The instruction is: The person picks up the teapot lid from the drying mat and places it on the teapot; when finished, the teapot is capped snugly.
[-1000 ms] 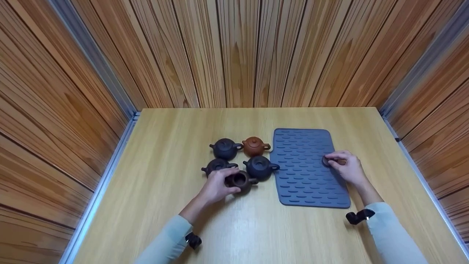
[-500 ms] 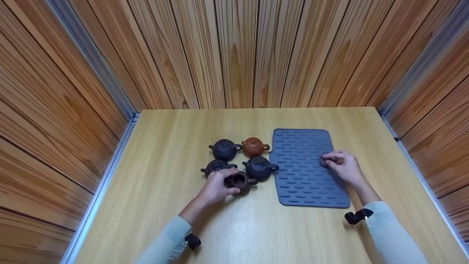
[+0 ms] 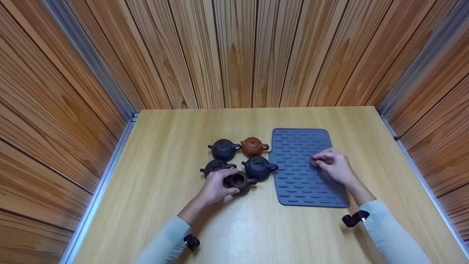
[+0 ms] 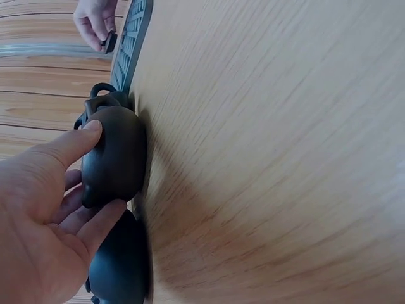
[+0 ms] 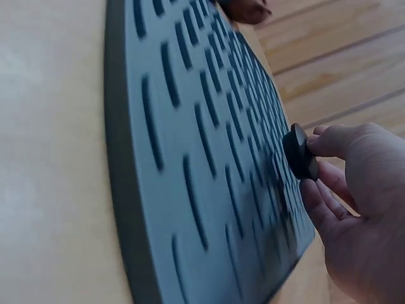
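Note:
My left hand (image 3: 217, 187) holds a dark brown teapot (image 3: 244, 187) on the table, thumb on one side and fingers on the other. Its top is uncovered and the round opening faces up. The left wrist view shows the thumb against the teapot's body (image 4: 117, 155) and fingers around its spout. Over the grey mat (image 3: 300, 194), my right hand (image 3: 336, 168) pinches a small round dark lid (image 3: 313, 161) between thumb and fingertips. In the right wrist view this lid (image 5: 299, 153) is tilted on edge, apart from the mat's surface.
Behind the held teapot stand two black teapots (image 3: 224, 149) (image 3: 258, 168), a partly covered dark teapot (image 3: 213, 167) and a reddish-brown teapot (image 3: 253, 147), close together. The wooden table (image 3: 172, 146) is enclosed by plank walls at the back and sides.
My right hand has moved left over the mat with the lid pinched in it. The left hand and the teapot it holds have stayed in place.

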A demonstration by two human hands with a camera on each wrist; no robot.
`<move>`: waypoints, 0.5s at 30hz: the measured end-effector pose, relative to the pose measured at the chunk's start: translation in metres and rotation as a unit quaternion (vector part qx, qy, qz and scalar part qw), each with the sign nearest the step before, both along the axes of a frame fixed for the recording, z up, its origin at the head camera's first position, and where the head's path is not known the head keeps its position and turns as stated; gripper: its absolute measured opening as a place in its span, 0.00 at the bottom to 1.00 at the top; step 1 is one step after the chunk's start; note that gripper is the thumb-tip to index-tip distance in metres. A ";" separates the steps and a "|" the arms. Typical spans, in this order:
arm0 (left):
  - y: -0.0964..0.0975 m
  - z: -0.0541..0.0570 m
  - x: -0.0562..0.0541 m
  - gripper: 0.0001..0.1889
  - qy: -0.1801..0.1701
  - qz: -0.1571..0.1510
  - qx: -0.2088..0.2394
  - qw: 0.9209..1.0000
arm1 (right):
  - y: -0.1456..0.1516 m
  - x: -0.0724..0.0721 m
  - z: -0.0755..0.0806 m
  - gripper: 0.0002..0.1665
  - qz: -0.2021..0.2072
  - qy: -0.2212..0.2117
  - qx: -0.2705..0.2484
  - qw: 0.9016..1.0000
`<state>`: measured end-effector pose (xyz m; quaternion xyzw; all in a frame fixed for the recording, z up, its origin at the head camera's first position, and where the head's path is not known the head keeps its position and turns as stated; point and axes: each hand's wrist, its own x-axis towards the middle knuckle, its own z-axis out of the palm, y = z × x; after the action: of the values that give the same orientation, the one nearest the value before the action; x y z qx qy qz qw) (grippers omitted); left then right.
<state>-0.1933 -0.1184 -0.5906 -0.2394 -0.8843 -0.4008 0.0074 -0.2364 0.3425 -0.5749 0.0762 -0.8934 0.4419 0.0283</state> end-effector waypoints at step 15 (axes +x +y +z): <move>0.000 0.008 0.002 0.32 -0.025 0.003 -0.002 1.000 | -0.057 0.003 0.013 0.11 0.077 0.030 -0.012 0.997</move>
<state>-0.1913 -0.1187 -0.5825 -0.2265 -0.8856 -0.4052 -0.0143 -0.2334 0.2856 -0.5620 0.1577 -0.8784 0.4506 0.0219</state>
